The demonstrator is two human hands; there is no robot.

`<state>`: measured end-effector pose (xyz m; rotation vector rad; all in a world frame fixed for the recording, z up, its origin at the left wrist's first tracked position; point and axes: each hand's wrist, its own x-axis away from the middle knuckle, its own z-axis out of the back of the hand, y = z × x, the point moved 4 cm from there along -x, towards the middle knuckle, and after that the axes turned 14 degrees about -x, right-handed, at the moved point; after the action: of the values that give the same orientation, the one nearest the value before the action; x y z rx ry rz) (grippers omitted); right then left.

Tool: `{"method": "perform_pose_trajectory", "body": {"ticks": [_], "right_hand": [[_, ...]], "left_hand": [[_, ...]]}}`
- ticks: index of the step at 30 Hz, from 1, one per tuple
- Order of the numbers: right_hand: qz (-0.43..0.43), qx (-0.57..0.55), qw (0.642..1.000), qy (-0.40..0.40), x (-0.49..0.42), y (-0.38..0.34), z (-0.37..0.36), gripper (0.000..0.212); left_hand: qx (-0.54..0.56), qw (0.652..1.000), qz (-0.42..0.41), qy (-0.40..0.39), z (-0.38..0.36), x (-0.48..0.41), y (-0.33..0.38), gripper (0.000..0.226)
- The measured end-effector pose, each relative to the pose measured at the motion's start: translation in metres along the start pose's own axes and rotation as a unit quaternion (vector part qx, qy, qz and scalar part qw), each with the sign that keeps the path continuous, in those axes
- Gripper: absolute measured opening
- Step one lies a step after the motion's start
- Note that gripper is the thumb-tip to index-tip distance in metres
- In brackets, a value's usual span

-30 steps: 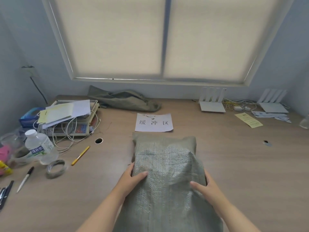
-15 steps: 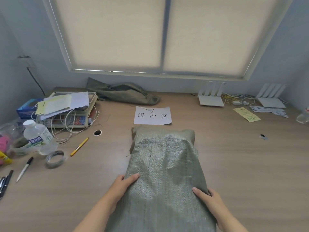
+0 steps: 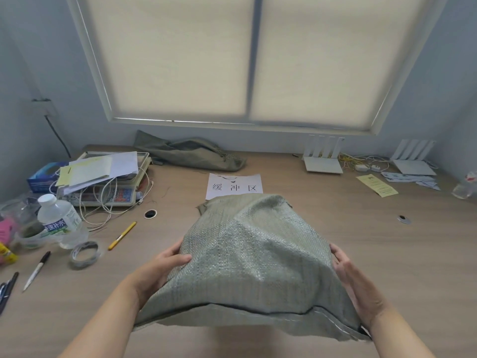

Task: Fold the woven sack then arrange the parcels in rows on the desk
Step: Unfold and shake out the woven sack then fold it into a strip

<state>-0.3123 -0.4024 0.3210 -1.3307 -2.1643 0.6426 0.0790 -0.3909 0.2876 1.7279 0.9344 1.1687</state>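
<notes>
The near end of the sack (image 3: 253, 254) has lifted off the desk (image 3: 387, 254) at its near edge. The left hand (image 3: 165, 264) grips its left side, thumb on top. The right hand (image 3: 353, 277) presses its right side, grip unclear. The far end rests on the paper sign (image 3: 235, 187). Folding hasn't started.

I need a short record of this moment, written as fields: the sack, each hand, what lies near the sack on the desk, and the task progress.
Sack: grey-green woven plastic sack, bulging, its near end seemingly lifted off the wooden desk
Left hand: grips the sack's left side, thumb on top
Right hand: holds the sack's right side
Behind the sack: white paper sign with black characters
Back of desk: crumpled olive sack
Progress: sack not yet folded; no parcels in sight
</notes>
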Motion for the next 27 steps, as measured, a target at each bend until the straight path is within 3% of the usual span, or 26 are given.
{"method": "perform_pose_trajectory", "body": {"ticks": [3, 6, 8, 10, 13, 14, 16, 17, 18, 19, 21, 22, 25, 27], "right_hand": [[-0.034, 0.114, 0.992, -0.046, 0.003, -0.008, -0.015, 0.117], [-0.034, 0.223, 0.974, -0.030, 0.003, -0.020, -0.022, 0.121], [-0.018, 0.277, 0.960, -0.022, 0.000, -0.026, -0.025, 0.117], [-0.015, 0.308, 0.951, 0.021, -0.008, -0.029, -0.024, 0.111], [0.036, 0.280, 0.958, 0.056, -0.004, -0.033, -0.011, 0.103], [0.040, 0.240, 0.968, 0.059, -0.002, -0.033, -0.018, 0.088], [0.030, 0.146, 0.987, 0.066, 0.001, -0.030, -0.032, 0.051], [0.029, 0.109, 0.992, 0.057, 0.009, -0.027, -0.035, 0.038], [0.031, 0.072, 0.996, 0.039, 0.012, -0.026, -0.037, 0.039], [0.039, 0.042, 0.998, 0.024, 0.014, -0.027, -0.038, 0.053], [0.057, 0.006, 0.998, -0.016, 0.016, -0.030, -0.044, 0.095], [0.073, -0.009, 0.997, -0.033, 0.017, -0.034, -0.046, 0.102], [0.081, -0.097, 0.988, -0.088, 0.014, -0.035, -0.043, 0.093], [0.064, -0.134, 0.981, -0.122, 0.011, -0.032, -0.045, 0.086]], "left_hand": [[-0.073, 0.997, -0.028, 0.015, 0.005, 0.007, 0.005, 0.099], [-0.116, 0.991, -0.021, 0.067, 0.013, 0.005, 0.018, 0.110], [-0.138, 0.986, -0.017, 0.097, 0.018, 0.013, 0.025, 0.086], [-0.041, 0.991, -0.045, 0.118, 0.014, 0.018, 0.031, 0.053], [0.173, 0.969, -0.171, -0.033, 0.011, 0.040, 0.037, 0.070], [0.222, 0.952, -0.194, -0.081, 0.008, 0.045, 0.040, 0.078], [0.235, 0.942, -0.223, -0.085, 0.004, 0.043, 0.038, 0.082], [0.190, 0.954, -0.228, -0.042, 0.002, 0.042, 0.039, 0.076], [0.130, 0.963, -0.236, 0.029, 0.000, 0.043, 0.040, 0.066], [0.070, 0.964, -0.241, 0.088, -0.003, 0.046, 0.043, 0.062], [0.001, 0.962, -0.233, 0.142, -0.008, 0.043, 0.046, 0.078], [-0.019, 0.953, -0.233, 0.190, -0.006, 0.040, 0.048, 0.079], [-0.056, 0.906, -0.257, 0.331, -0.004, 0.034, 0.062, 0.030], [-0.073, 0.882, -0.260, 0.385, -0.004, 0.030, 0.070, 0.025]]}}
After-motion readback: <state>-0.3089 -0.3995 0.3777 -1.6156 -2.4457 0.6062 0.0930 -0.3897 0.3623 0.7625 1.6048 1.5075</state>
